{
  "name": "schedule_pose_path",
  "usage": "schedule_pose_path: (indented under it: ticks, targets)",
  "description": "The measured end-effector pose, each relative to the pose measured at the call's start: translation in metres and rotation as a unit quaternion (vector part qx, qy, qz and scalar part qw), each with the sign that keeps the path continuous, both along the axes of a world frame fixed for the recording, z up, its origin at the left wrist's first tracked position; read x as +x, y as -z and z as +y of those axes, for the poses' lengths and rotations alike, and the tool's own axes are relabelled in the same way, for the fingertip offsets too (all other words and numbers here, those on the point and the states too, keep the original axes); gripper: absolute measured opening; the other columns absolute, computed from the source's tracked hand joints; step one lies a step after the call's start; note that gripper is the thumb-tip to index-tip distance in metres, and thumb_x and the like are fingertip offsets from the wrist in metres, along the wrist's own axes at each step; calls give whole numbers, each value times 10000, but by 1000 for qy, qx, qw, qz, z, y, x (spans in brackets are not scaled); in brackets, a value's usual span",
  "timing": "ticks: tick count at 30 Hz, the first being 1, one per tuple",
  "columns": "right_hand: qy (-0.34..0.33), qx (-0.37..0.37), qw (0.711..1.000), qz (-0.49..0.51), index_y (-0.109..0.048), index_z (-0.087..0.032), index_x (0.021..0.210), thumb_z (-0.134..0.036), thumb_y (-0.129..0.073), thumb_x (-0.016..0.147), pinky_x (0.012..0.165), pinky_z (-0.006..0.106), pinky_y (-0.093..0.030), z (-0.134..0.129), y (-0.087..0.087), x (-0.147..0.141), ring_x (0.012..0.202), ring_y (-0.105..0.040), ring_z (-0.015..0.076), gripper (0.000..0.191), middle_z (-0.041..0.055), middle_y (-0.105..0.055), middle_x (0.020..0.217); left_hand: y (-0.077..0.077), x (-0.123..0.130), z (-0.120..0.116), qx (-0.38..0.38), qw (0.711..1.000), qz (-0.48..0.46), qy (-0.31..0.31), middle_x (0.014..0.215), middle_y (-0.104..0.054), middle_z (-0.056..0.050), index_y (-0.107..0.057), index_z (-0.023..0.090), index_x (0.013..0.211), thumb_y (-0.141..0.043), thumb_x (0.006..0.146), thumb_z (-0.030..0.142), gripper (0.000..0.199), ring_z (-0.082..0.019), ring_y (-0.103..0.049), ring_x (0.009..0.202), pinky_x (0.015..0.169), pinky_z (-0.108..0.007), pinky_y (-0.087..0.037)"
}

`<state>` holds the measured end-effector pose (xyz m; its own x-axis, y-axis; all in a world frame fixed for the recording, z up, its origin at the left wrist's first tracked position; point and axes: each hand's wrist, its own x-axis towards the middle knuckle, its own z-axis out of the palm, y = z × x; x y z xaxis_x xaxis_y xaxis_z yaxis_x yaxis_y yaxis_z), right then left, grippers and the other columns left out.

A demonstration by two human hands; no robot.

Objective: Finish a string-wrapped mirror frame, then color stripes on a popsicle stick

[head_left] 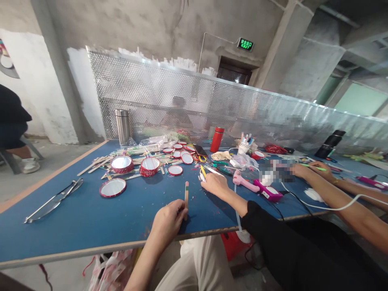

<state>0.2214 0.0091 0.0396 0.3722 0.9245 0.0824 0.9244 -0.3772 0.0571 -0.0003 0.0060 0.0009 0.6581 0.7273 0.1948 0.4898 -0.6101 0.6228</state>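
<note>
My left hand [168, 220] grips a flat wooden craft stick [186, 199] upright near the front edge of the blue table [75, 230]. The stick has a green mark near its top. My right hand [215, 184] rests on the table, its fingertips among a small heap of thin sticks [202, 174], and I cannot tell whether it holds one. Close to it lies a pink hot glue gun [244, 181]. Further left are round mirrors with red rims [112, 188], a red-wrapped round frame [149, 166] and many scattered wooden sticks [103, 163].
A co-worker's hands [306, 170] hold a green pen at the right. A second pink device [268, 190] trails a black cable. A steel flask [123, 127] and a red flask [217, 139] stand before a perforated metal screen [157, 89]. A long metal tool [53, 201] lies at left.
</note>
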Motion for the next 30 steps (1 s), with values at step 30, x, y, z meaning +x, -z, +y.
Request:
schedule_pose_path:
  ticks: [30]
  targets:
    - [-189, 347, 917, 62, -529, -203, 672, -230, -591, 843, 611, 254, -289, -87, 39, -75, 561, -464, 138, 184, -39, -544, 587, -3, 0, -5, -8, 1000, -10, -19, 741, -669, 3, -551, 201, 693, -481, 882, 159, 206, -137, -607, 708, 647, -208, -360]
